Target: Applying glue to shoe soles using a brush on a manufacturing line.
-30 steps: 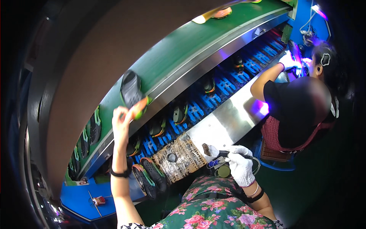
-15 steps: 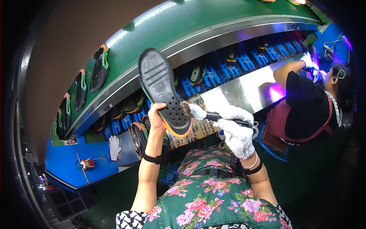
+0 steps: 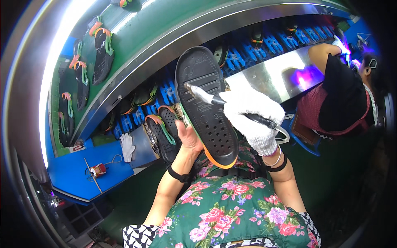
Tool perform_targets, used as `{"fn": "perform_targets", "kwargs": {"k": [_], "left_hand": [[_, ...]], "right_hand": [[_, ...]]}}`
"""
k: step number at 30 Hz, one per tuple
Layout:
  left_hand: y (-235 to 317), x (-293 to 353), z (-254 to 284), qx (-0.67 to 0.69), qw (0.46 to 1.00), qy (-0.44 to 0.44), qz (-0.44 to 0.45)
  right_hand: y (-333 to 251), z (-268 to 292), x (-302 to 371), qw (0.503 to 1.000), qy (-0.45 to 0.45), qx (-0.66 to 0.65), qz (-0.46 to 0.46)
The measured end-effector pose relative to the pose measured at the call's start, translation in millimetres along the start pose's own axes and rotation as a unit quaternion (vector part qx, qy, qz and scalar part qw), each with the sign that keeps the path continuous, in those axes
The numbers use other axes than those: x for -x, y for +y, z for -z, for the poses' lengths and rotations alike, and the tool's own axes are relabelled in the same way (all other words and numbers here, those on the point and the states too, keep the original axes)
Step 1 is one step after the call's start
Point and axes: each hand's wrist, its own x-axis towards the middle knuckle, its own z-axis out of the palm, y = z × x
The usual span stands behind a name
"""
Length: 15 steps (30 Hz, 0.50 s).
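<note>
My bare left hand [image 3: 188,138] grips a black shoe sole [image 3: 202,109] by its left edge; its fingers are mostly hidden behind the sole. Ridges mark the sole's upper part, holes its lower part, and green and orange run along its rim. In a white knitted glove, my right hand [image 3: 256,115] is wrapped round the handle of a brush [image 3: 202,95]. The brush's bristle tip lies against the ridged upper part of the sole. Two perforated black shoe pieces with orange-green trim [image 3: 158,131] sit just left of my left hand.
Ahead runs a conveyor with blue holders [image 3: 254,50]; above it is a green belt [image 3: 128,37] carrying several black shoe parts. A blue side table [image 3: 74,175] holds a small red item, beside a white glove [image 3: 127,147]. A co-worker [image 3: 343,95] sits at the right.
The sole has come closer and to the right in view. The brush tip has gone from the perforated part to the ridged part. The view has shifted a little.
</note>
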Motion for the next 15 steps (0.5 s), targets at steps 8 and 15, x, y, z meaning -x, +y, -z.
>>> {"fn": "perform_targets", "kwargs": {"k": [8, 15], "left_hand": [[-5, -2, 7, 0.107, 0.994, 0.008, 0.006], [-19, 10, -20, -0.251, 0.945, 0.207, 0.014]], "right_hand": [[2, -23, -5, 0.995, -0.011, 0.051, 0.082], [-6, -40, 10, 0.998, -0.046, 0.007, -0.037]]}}
